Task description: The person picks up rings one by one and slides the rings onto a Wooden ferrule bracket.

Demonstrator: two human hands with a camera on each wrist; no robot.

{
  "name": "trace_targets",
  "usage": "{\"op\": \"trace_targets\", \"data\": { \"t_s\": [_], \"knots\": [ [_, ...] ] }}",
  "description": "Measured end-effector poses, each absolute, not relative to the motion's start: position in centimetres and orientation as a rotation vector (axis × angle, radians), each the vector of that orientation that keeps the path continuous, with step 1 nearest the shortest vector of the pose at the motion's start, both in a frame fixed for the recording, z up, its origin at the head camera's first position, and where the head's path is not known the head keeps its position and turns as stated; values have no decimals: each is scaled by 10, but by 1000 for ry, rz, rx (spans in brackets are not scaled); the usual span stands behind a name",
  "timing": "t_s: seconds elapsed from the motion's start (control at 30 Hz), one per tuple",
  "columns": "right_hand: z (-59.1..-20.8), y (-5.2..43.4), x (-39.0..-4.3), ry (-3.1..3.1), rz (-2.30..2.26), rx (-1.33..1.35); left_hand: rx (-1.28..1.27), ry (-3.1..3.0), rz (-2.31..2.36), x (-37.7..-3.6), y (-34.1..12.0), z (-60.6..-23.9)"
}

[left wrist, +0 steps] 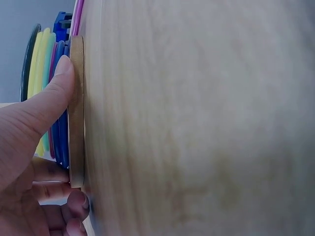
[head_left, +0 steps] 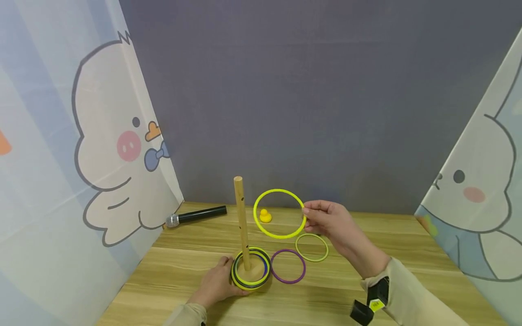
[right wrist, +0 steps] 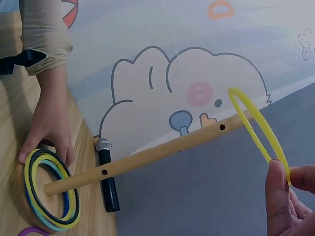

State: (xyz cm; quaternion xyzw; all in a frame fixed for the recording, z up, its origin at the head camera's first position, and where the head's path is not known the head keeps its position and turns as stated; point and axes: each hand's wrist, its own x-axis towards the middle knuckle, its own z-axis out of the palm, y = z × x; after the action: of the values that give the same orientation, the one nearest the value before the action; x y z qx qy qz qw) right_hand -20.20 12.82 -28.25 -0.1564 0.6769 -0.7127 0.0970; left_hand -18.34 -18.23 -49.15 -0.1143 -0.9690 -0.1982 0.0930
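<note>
I see the yellow ring (head_left: 279,213) pinched at its right edge by my right hand (head_left: 331,222), thumb and fingertips clamped on it, held up in the air just right of the peg top (head_left: 238,180). Wooden peg (head_left: 242,222) stands upright on its round base (head_left: 253,271), which already carries a stack of rings (head_left: 251,268). My left hand (head_left: 217,283) grips the near left edge of the base, thumb pressed on the rim. On the table (head_left: 367,290) to the right of the base lie a purple ring (head_left: 288,266) and a pale green ring (head_left: 311,247), just beside each other. Far side: small yellow duck (head_left: 265,215), seen through the held ring, and a microphone (head_left: 195,216) at far left.
</note>
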Motion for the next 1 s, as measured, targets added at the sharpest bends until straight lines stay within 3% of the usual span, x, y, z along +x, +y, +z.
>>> {"op": "trace_targets", "data": {
  "t_s": [1.0],
  "knots": [
    [-241,68,-217,1978,-2265,-501,-349,-2876,-591,-181,-182,-487]
  ]
}}
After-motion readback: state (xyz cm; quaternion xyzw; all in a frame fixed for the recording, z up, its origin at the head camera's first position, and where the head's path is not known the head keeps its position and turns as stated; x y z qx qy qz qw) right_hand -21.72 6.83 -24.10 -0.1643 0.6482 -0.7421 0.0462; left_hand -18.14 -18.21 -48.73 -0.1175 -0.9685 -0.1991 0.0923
